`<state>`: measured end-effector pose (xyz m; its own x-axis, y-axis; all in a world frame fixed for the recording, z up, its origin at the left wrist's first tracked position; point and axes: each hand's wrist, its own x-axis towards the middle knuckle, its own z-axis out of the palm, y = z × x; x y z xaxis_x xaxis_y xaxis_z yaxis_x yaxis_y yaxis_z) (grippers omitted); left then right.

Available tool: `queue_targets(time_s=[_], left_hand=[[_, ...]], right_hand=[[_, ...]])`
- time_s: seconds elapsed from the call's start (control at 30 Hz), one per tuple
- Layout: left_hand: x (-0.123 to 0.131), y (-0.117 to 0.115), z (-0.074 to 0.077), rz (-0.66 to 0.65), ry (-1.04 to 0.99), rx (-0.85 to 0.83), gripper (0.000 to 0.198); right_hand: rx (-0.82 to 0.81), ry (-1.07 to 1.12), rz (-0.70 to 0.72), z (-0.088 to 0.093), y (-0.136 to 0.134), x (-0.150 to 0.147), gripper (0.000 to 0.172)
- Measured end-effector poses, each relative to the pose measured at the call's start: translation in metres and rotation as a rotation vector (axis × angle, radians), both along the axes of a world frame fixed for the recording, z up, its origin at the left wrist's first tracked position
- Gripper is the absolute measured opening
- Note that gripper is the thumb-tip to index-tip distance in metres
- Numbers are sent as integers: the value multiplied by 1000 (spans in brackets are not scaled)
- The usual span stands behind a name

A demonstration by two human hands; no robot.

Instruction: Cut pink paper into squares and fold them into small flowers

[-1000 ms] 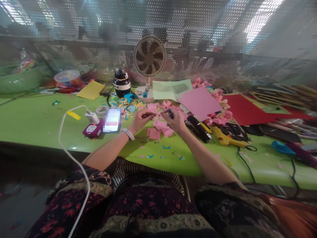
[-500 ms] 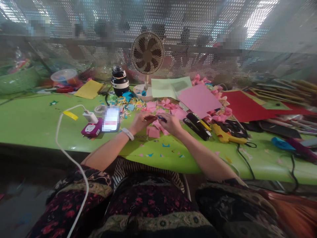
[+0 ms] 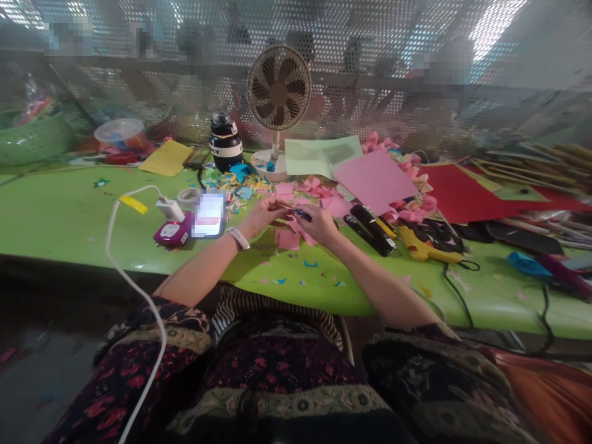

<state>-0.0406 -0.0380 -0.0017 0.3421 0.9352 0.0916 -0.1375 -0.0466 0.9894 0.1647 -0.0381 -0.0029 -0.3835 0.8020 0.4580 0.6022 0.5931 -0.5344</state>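
My left hand [image 3: 262, 217], with a white band on the wrist, is closed in a pinch on a small pink paper piece [image 3: 285, 206]. Close by on the right, my right hand [image 3: 319, 223] is closed around a small blue-handled tool [image 3: 303, 214], its tip near the pink piece. The tool's exact kind is hidden by the fingers. Under and in front of the hands lie pink paper squares [image 3: 287, 239]. More pink cut pieces [image 3: 314, 186] are spread just behind the hands.
A lit phone [image 3: 208, 214] and a purple adapter [image 3: 172, 234] with a white cable are at left. A bottle [image 3: 225, 145] and a fan [image 3: 279, 89] stand behind. To the right are a black stapler [image 3: 370, 229], a yellow glue gun [image 3: 428, 246] and red paper [image 3: 457, 194].
The camera view has shifted slightly. Both hands remain close together, and my left fingers have lifted a little around the pink piece.
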Motion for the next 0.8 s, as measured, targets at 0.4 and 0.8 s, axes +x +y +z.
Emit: queue_targets(time_s=[0.4,0.8], left_hand=[[-16,25,-5,250,111,-141,12],[-32,38,-15,209,243,-163,16]], right_hand=[[-406,-363,101,40,27,66,30],[-602,-388,73,34,20,57,38]])
